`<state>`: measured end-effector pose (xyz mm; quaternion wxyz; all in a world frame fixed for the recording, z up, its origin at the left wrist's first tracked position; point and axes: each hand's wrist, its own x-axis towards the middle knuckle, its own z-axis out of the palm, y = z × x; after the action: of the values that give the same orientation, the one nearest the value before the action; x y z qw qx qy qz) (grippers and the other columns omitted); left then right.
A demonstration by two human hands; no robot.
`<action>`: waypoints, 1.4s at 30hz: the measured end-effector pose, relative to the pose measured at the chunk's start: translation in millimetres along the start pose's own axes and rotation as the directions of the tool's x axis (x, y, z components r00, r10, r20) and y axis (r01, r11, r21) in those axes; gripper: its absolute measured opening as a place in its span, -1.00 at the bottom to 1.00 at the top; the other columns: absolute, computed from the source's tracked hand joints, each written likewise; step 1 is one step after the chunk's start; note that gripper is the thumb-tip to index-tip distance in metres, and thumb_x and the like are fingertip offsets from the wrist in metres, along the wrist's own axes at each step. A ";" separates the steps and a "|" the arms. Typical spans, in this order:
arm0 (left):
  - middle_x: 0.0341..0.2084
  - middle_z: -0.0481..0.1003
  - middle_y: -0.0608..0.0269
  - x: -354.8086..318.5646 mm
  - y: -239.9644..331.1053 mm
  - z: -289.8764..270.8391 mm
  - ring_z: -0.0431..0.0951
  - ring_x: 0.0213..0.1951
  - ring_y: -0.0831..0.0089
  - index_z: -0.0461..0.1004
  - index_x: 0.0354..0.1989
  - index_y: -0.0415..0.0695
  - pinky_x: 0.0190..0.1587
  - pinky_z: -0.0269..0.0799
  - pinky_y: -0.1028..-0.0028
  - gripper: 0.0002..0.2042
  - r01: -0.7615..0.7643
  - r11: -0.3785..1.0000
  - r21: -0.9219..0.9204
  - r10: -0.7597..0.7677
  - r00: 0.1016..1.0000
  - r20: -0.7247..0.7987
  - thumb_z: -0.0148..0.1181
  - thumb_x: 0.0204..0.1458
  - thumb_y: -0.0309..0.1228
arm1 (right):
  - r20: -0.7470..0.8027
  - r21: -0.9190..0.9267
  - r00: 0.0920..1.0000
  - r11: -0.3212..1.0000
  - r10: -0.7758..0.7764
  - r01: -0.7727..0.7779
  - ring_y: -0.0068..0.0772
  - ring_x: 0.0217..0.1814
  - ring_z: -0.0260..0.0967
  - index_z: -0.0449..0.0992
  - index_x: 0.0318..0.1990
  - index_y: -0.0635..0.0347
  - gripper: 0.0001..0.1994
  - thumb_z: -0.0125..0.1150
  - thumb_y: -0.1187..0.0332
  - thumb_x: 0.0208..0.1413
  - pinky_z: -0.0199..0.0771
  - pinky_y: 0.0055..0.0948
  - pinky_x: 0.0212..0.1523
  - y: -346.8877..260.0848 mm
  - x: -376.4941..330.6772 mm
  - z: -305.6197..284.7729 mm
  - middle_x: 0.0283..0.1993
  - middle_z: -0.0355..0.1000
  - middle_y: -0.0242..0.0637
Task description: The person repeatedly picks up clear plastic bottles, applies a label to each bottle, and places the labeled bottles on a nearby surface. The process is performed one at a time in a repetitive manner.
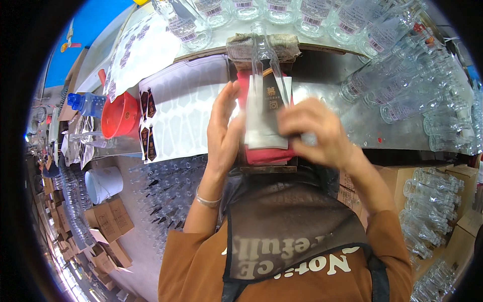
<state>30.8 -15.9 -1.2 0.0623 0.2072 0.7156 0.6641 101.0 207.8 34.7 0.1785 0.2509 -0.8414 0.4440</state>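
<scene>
A clear glass bottle [262,48] lies on its back in front of me, neck pointing away, on a stand padded with red cloth [266,156]. A black tie-shaped label [272,86] with gold print sits on its upper face. White cloth or paper [254,123] lies about the bottle's body. My left hand [225,126] is open beside the bottle, fingers stretched upward and thumb apart. Over the bottle's lower right side is my right hand [314,128], fingers bent and smeared by motion. Whether it holds anything cannot be made out.
A rolled rag [236,48] supports the bottle's neck. Label sheets [186,108] lie at the left, near a red bowl [119,115]. Labelled bottles [312,17] stand along the back; more bottles [412,103] lie at right. Bottles [171,191] and a white bucket [104,183] stand below left.
</scene>
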 end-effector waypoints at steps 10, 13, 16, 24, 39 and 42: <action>0.43 0.08 -0.16 -12.5 8.2 30.1 0.28 0.37 0.07 -0.41 0.54 -0.21 0.31 0.34 0.20 0.16 -0.220 0.933 0.286 0.182 0.971 0.154 0.45 -0.08 -0.61 | 0.145 0.661 0.665 0.429 0.732 -0.616 -0.64 -0.46 0.33 0.58 -0.05 0.34 -0.56 -0.05 0.09 0.45 0.35 -0.60 -0.37 30.8 -35.4 -1.9 -0.24 0.58 -0.29; 0.44 0.07 -0.16 -9.8 19.9 31.7 0.19 0.41 0.11 -0.33 0.53 -0.25 0.39 0.18 0.22 0.11 0.027 0.942 -0.334 0.022 0.990 0.142 0.47 -0.05 -0.50 | 0.372 0.670 0.602 0.245 0.707 -0.701 -0.65 -0.60 0.21 0.53 0.09 0.35 -0.54 -0.07 0.08 0.45 0.20 -0.60 -0.55 21.2 -15.6 5.5 -0.27 0.56 -0.30; 0.43 0.07 -0.26 -8.4 20.2 28.0 0.12 0.45 0.05 -0.21 0.50 -0.36 0.42 0.10 0.24 0.07 -0.149 0.988 0.032 0.147 0.988 0.052 0.51 -0.04 -0.38 | 0.340 0.655 0.617 0.293 0.710 -0.697 -0.60 -0.61 0.23 0.46 0.19 0.35 -0.56 -0.03 0.15 0.43 0.24 -0.57 -0.57 -1.6 -3.7 2.0 -0.27 0.56 -0.35; 0.46 0.01 -0.21 -19.4 -4.3 -1.6 0.11 0.43 -0.17 0.00 0.48 -0.25 0.42 0.07 0.00 -0.01 -0.322 0.844 0.429 0.247 0.943 0.222 0.48 -0.05 -0.13 | 0.010 -0.132 0.796 0.790 0.605 -0.598 -0.29 -0.62 0.33 0.47 0.16 0.34 -0.53 0.34 0.31 0.13 0.38 -0.32 -0.46 -28.7 -1.3 5.8 -0.15 0.60 -0.02; 0.20 0.43 -0.16 146.9 -26.4 -228.5 0.09 0.45 -0.07 0.31 0.33 -0.31 0.43 -0.17 -0.20 -0.25 0.222 0.194 0.956 0.150 0.956 -0.252 0.04 0.22 0.14 | -0.235 -0.157 0.778 0.767 0.583 -0.622 -0.65 -0.64 0.12 0.58 0.00 0.32 -0.71 0.32 0.40 0.16 0.16 -0.51 -0.56 1.4 -26.4 -5.1 -0.36 0.57 -0.27; 0.22 0.41 -0.15 109.4 -9.0 -204.3 0.13 0.43 -0.10 0.35 0.30 -0.29 0.42 -0.12 -0.16 -0.27 0.092 0.205 0.974 0.136 0.983 -0.121 0.02 0.24 0.16 | -0.238 -0.167 0.778 0.765 0.582 -0.623 -0.65 -0.63 0.12 0.59 -0.01 0.32 -0.72 0.32 0.41 0.15 0.17 -0.51 -0.56 5.8 -32.1 -5.6 -0.37 0.56 -0.28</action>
<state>-144.7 -163.6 32.9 -0.1567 0.1492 0.9730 0.0804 124.1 223.7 17.1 0.1266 -0.0958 -0.9051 0.3945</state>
